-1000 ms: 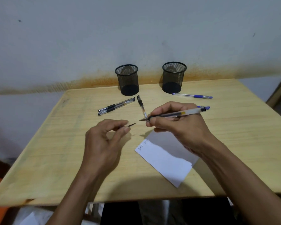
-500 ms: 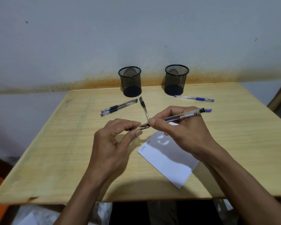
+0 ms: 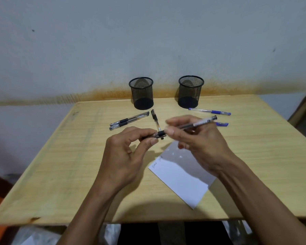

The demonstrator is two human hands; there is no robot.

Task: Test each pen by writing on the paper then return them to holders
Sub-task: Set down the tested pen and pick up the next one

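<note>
Holding the pen (image 3: 195,125) in your right hand (image 3: 200,144), you have its long axis running left-down toward your left hand (image 3: 125,152), whose fingertips pinch the cap (image 3: 160,134) right at the tip. Both hover above the paper (image 3: 182,181). Holders (image 3: 141,93) stand well behind, apparently empty.

The pale wooden worktop (image 3: 254,156) shows smooth matt grain. Two black wire-mesh metal pen holders (image 3: 141,92) (image 3: 190,91) look matt. The clear plastic pens (image 3: 129,120) gleam glossy. The white sheet of paper (image 3: 182,181) is smooth, matt.
</note>
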